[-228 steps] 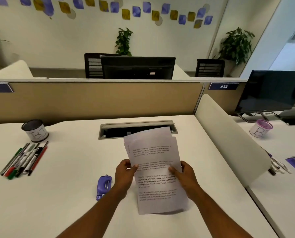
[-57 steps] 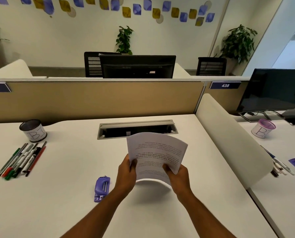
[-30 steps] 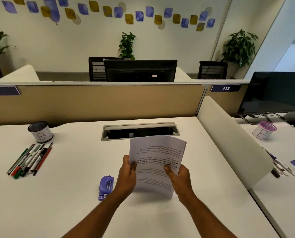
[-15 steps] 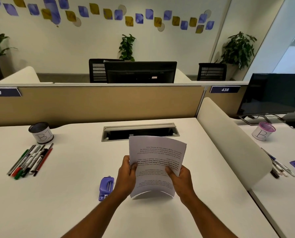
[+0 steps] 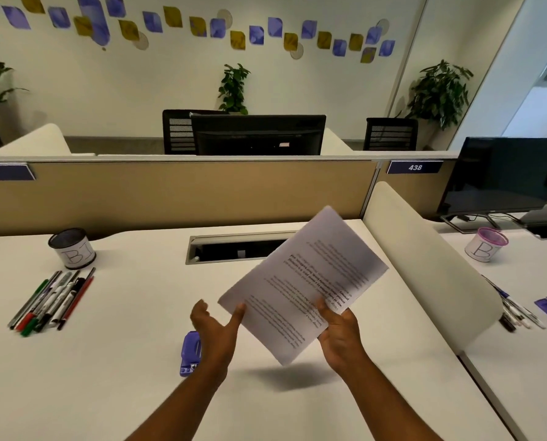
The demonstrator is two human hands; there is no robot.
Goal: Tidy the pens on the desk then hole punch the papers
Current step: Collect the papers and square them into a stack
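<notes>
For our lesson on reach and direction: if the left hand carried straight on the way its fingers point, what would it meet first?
Most likely the papers: the left hand is open, fingers aimed up and right, one fingertip at the stack's lower left edge. Depth is unclear.

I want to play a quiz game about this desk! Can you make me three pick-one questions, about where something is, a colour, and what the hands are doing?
1. Where do the pens lie?
A. in the cup
B. on the desk, by the cup
C. on the papers

2. What colour is the hole punch?
A. purple
B. red
C. green

3. Which of the hands grips the papers?
A. left only
B. right only
C. neither

Answers: 1 B, they lie in a row below the cup. 2 A, its body is purple. 3 B, the right hand pinches the edge while the left hand is open, its fingertip at a corner.
</notes>
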